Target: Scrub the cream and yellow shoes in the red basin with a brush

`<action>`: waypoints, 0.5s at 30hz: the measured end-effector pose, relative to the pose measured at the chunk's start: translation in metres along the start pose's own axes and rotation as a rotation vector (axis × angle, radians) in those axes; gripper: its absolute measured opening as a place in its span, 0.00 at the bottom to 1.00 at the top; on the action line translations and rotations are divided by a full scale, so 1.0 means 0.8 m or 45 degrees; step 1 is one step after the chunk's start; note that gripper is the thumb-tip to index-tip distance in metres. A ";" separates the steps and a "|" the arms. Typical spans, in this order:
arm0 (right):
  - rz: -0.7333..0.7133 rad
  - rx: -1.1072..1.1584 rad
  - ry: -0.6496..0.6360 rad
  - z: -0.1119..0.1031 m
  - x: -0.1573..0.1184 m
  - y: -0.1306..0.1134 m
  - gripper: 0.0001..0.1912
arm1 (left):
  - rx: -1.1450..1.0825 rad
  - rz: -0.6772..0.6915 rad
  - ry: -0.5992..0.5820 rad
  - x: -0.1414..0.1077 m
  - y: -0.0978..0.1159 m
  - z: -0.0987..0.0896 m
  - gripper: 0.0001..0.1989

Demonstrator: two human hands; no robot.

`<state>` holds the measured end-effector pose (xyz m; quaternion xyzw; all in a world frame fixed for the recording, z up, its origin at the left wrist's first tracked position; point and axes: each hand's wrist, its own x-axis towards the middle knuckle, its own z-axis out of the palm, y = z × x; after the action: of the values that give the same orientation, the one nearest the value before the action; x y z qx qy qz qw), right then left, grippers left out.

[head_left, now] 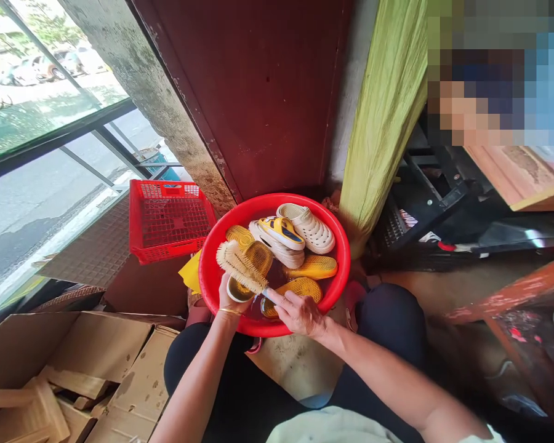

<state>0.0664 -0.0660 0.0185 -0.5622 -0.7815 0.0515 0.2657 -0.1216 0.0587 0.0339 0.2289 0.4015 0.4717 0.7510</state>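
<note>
A yellow slipper point(236, 290) is gripped tilted over a red plastic basin point(270, 204), cupped in the left hand point(231, 296), while a bristle brush point(240, 267) is pinched by its handle in the right hand point(299, 314). Apparently wet, the slipper could slip into the basin if pressure from the brush outmatches the hold.

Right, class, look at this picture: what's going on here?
A seated person's left hand holds a yellow shoe over a red basin, while the right hand grips a bristle brush above that shoe. More shoes, white and yellow, lie piled in the basin.
</note>
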 end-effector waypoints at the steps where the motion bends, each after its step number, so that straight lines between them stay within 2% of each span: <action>1: 0.045 -0.015 -0.012 -0.002 0.005 0.007 0.27 | 0.012 -0.033 -0.007 0.000 0.000 -0.001 0.21; 5: 0.344 -0.013 0.001 -0.019 0.036 0.051 0.27 | 0.138 -0.114 -0.066 -0.010 0.006 -0.004 0.23; 8: 0.425 0.055 0.076 -0.027 0.040 0.060 0.27 | 0.280 -0.007 -0.057 -0.016 0.008 -0.006 0.25; 11: 0.268 0.070 0.061 -0.023 0.016 0.026 0.27 | 0.330 0.042 -0.024 -0.010 0.005 -0.008 0.28; 13: 0.080 0.050 -0.022 -0.017 -0.004 -0.006 0.27 | 0.289 0.063 0.028 -0.003 0.000 -0.009 0.33; 15: -0.023 0.025 -0.079 -0.013 -0.016 -0.027 0.27 | 0.298 0.114 0.043 0.002 -0.005 -0.009 0.37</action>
<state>0.0558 -0.0879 0.0308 -0.5506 -0.7938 0.0741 0.2473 -0.1250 0.0580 0.0261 0.3246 0.4558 0.4586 0.6904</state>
